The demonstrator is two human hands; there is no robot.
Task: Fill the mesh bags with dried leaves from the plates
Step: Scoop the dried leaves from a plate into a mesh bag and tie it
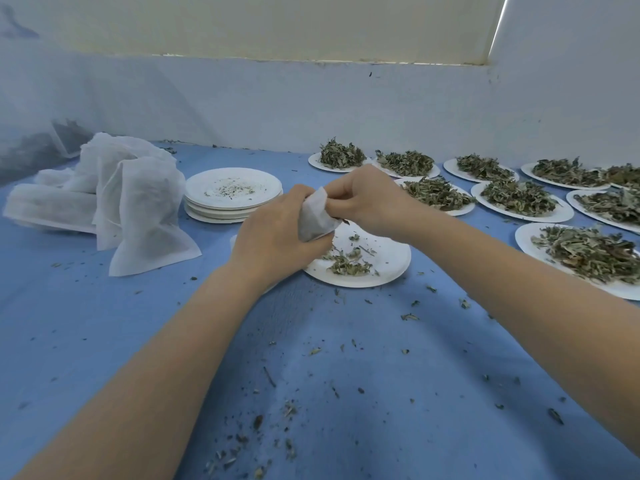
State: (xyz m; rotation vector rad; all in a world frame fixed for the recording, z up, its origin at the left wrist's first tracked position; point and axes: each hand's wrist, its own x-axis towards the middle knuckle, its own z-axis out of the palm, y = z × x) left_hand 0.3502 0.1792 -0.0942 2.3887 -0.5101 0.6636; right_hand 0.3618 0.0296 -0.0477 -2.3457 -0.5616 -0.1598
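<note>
White mesh bag (317,216), dark with leaves inside, is gripped in the left hand (277,233) above a nearly emptied plate (381,268), apparently so that spills land on it. The right hand (363,199) pinches the bag's mouth, whether feeding leaves in or closing it cannot be told. Full plates (561,213) wait at right on the blue table (346,375); emptied plates (232,194) are stacked behind, beside spare bags (138,202) within the left hand's reach.
</note>
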